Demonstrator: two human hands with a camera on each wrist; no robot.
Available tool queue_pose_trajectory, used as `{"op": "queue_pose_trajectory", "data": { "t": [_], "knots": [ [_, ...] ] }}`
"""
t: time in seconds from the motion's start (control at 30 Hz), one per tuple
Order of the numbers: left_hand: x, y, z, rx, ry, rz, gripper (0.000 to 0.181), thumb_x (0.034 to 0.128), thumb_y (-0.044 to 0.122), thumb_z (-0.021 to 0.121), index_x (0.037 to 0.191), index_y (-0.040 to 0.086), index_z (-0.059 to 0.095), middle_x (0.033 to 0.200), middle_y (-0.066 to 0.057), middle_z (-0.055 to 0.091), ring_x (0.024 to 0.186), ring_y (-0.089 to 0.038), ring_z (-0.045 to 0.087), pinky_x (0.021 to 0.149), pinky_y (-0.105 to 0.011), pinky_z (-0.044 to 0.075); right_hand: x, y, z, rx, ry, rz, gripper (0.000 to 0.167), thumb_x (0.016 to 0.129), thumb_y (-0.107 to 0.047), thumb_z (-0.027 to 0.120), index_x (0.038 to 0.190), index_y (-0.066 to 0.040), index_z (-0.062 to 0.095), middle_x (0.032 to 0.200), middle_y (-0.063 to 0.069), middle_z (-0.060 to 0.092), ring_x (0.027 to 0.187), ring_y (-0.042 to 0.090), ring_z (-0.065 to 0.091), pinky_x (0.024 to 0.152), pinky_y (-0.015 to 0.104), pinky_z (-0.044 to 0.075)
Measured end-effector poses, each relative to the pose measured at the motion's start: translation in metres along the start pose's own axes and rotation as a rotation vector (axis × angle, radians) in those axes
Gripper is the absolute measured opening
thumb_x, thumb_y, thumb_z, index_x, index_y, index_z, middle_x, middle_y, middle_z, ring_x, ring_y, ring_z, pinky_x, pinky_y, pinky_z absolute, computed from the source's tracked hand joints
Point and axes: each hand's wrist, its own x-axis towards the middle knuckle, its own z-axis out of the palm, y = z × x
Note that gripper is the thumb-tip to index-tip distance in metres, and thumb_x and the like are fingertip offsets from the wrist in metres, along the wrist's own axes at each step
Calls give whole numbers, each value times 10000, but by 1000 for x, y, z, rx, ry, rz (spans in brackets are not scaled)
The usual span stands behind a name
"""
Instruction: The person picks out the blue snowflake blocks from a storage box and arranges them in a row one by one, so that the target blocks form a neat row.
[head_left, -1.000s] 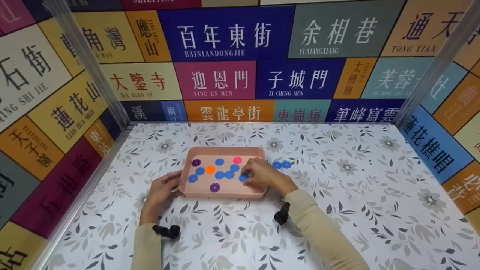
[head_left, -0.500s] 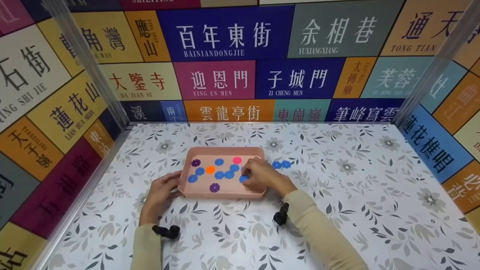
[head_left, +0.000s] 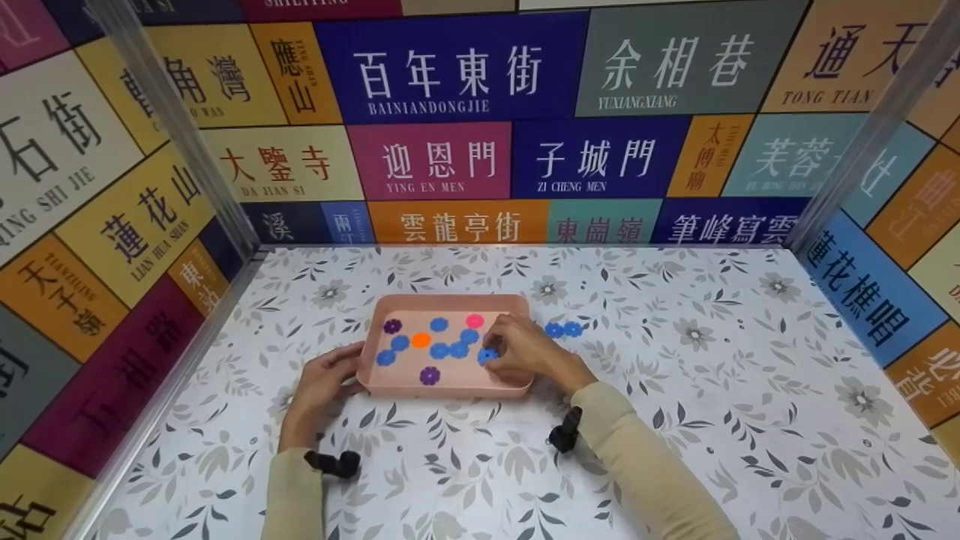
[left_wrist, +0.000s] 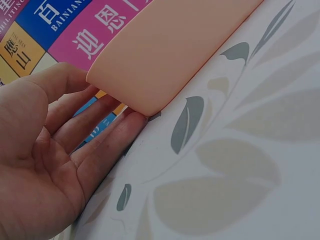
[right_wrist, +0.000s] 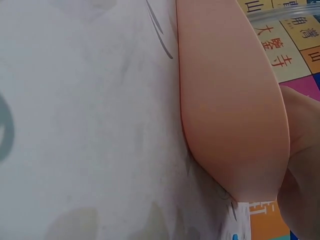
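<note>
A shallow pink tray sits on the table with several small flower-shaped plastic discs inside. My left hand rests against the tray's left side. In the left wrist view its fairly straight fingers touch the tray's corner wall. Inside the tray's right end, my right hand pinches a blue flower-shaped disc between thumb and fingers. The tray wall hides those fingertips in the right wrist view. Around them lie a pink disc, an orange disc and a purple disc.
Two joined blue discs lie on the table just right of the tray. A floral-patterned tabletop surrounds everything. Walls of colored sign panels stand at the back and sides.
Both hands and the tray stay in place. The blue disc in my right fingers has tilted slightly, and more of its face shows.
</note>
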Motion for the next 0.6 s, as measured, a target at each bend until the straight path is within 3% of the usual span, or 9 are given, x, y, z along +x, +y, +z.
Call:
{"op": "queue_pose_trajectory", "data": {
  "t": [0.1,0.3,0.43,0.6],
  "knots": [
    [0,0,-1,10,4,-16,434,980,185,627,1407,130,579,1452,-114,571,1185,-212,637,871,-320,610,1,0,-4,37,7,-4,315,761,-244,853,995,-65,742,1001,68,670,926,202,601,856,360,534],
    [1,0,0,11,1,-38,447,974,205,630,1416,162,571,1467,-83,560,1234,-233,614,903,-327,602,0,2,-19,42,44,8,309,773,-228,834,999,-45,733,1041,101,665,1010,256,597,938,426,519],
    [1,0,0,16,0,-38,450,976,208,625,1420,168,565,1466,-76,560,1224,-219,620,902,-317,601,-2,5,-30,40,62,71,309,773,-245,812,1011,-70,721,1074,94,666,1064,274,593,968,443,514],
    [-1,0,0,-7,0,-11,444,976,179,636,1413,132,575,1446,-114,579,1152,-191,651,849,-296,608,-8,9,-43,51,82,130,294,800,-259,802,1020,-85,715,1050,95,654,1016,286,598,915,443,529]
  ]
}}
